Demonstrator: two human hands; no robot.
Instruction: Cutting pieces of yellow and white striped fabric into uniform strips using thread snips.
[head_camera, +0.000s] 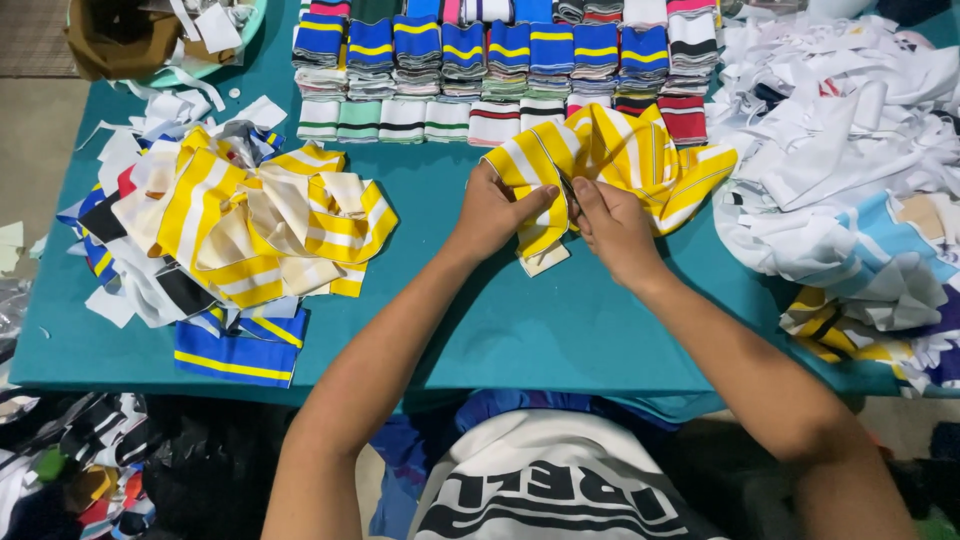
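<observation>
We pinch the yellow and white striped cloth strip (610, 160) with our left hand (492, 212) and our right hand (612, 225), both closed tight on its near end, while the rest of it lies bunched on the teal table (520, 320) just past our fingers.

Packages, labels, signs, screens: none that can be told. The tabletop (560, 330) carries only cloth pieces and scraps. Small white slips (215, 28) lie far left, too small to tell whether they are labels.
</observation>
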